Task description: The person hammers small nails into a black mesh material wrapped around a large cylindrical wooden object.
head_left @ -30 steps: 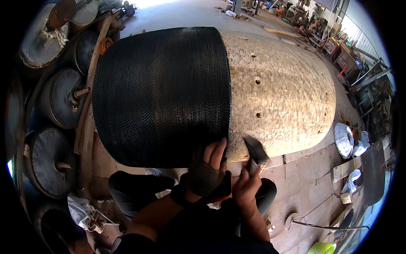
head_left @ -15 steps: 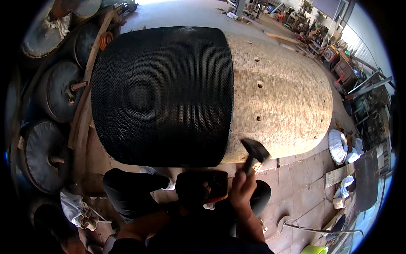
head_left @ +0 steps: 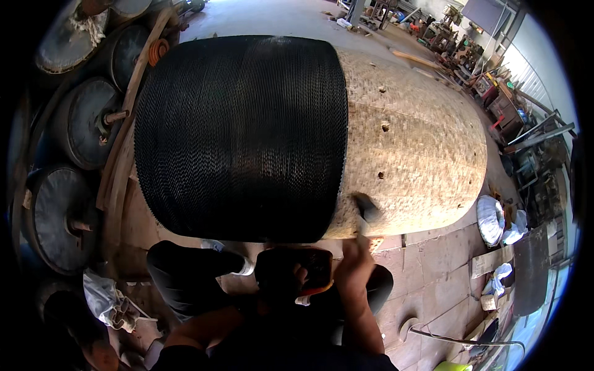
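My right hand [head_left: 354, 270] grips a hammer [head_left: 366, 208] with a dark head, blurred by motion, raised near the lower edge of a large drum. The drum's left part is wrapped in black ridged covering [head_left: 241, 136]. Its right part is a bare, light brown blocky surface [head_left: 414, 142] with several small holes. The hammer head appears in front of the bare part, close to the black covering's edge. Over a dark container with a reddish-yellow rim [head_left: 323, 288], my left hand [head_left: 291, 278] looks dark and curled, with only fingertips showing; what it holds is hidden.
Several dark rollers with shafts [head_left: 65, 216] are stacked at left behind wooden planks [head_left: 127, 123]. At right lie a white wrapped roll [head_left: 490, 221], boards [head_left: 492, 261] and a bent metal rod [head_left: 464, 340]. Machines and clutter stand at the far right.
The hammer has swung upward and left, its head turning and blurring. My left hand stays over the container. The whole view has shifted slightly.
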`<state>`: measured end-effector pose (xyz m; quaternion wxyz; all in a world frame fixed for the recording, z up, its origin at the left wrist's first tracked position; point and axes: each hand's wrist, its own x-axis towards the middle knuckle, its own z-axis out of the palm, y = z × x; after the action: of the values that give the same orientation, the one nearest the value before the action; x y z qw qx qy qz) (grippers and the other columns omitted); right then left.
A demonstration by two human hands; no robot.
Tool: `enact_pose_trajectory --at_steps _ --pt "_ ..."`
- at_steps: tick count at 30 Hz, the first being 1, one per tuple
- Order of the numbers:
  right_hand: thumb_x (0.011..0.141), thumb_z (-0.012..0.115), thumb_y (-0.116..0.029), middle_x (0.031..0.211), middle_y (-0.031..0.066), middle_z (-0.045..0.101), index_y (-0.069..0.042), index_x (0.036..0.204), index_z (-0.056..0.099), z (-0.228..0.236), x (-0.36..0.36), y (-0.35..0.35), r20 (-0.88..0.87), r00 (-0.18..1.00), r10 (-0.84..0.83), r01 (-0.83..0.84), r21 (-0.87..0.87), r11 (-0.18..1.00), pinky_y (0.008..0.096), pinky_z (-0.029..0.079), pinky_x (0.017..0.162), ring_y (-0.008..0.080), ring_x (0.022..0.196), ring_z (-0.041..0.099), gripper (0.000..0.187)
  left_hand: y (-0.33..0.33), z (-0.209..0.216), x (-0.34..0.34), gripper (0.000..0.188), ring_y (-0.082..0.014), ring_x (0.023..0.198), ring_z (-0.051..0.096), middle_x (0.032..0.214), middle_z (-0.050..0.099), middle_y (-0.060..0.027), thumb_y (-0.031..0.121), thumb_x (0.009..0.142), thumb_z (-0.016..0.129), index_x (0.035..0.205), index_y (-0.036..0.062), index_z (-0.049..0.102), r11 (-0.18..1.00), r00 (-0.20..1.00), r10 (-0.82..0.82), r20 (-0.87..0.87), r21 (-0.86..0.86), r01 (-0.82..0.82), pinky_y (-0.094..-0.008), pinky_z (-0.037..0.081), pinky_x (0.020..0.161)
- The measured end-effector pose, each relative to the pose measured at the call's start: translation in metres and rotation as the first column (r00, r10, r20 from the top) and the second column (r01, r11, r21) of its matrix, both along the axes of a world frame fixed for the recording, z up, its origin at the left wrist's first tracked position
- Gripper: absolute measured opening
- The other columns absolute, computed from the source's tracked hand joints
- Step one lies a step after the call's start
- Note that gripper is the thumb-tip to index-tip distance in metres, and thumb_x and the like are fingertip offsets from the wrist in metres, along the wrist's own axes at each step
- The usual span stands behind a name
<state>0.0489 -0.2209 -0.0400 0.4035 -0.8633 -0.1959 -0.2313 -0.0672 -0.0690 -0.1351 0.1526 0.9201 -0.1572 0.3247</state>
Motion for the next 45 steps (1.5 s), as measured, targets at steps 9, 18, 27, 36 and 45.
enact_pose_trajectory --at_steps 9,18,27,36,45 --pt "0.101 0.046 -0.010 0.060 0.0068 0.051 -0.001 0.090 0.053 0.016 -0.014 0.000 0.043 0.999 0.027 -0.039 0.289 0.956 0.0334 0.039 0.048 0.0171 0.052 0.051 0.016 0.031 0.101 0.046 0.026 -0.0315 0.078 0.068 0.105 0.066 -0.0195 0.009 0.086 0.073 0.107 0.0012 0.060 0.951 0.999 0.050 0.017 -0.305 -0.042 -0.0435 0.056 0.067" --pt "0.104 0.046 -0.012 0.064 -0.0005 0.051 -0.003 0.087 0.051 0.025 -0.030 0.005 0.035 0.997 0.073 -0.081 0.457 0.886 0.0243 0.033 0.050 0.0074 0.055 0.045 0.020 0.115 0.165 0.139 0.026 -0.0295 0.088 0.065 0.110 0.062 -0.0130 -0.003 0.078 0.069 0.102 0.0041 0.061 0.990 0.877 0.086 0.472 -0.136 -0.023 -0.0451 0.055 0.071" --pt "0.106 0.046 -0.019 0.070 0.0022 0.058 0.001 0.098 0.056 0.013 -0.033 -0.003 -0.119 0.992 0.038 0.008 0.362 0.932 0.0272 0.039 0.052 0.0105 0.059 0.051 0.023 0.113 0.178 0.141 0.037 -0.0278 0.093 0.065 0.112 0.061 -0.0102 0.002 0.081 0.073 0.117 0.0075 0.066 0.981 0.850 0.171 0.498 -0.009 -0.192 -0.0452 0.056 0.081" --pt "0.100 0.052 -0.010 0.067 0.0155 0.060 0.003 0.104 0.057 0.006 -0.026 -0.006 -0.237 0.970 0.054 0.027 0.326 0.945 0.0396 0.046 0.052 0.0224 0.057 0.061 0.015 0.115 0.180 0.145 0.048 -0.0286 0.092 0.064 0.116 0.061 -0.0099 -0.007 0.077 0.068 0.122 0.0094 0.069 0.979 0.842 0.186 0.506 -0.023 -0.202 -0.0426 0.055 0.073" --pt "0.108 0.047 -0.023 0.068 -0.0006 0.053 0.002 0.099 0.055 0.008 -0.025 -0.004 -0.149 0.984 0.093 -0.038 0.334 0.942 0.0244 0.038 0.052 0.0064 0.059 0.048 0.028 0.114 0.173 0.148 0.046 -0.0294 0.092 0.061 0.113 0.060 -0.0100 -0.006 0.077 0.068 0.122 0.0075 0.069 0.961 0.822 0.240 0.517 -0.007 -0.276 -0.0450 0.054 0.078"
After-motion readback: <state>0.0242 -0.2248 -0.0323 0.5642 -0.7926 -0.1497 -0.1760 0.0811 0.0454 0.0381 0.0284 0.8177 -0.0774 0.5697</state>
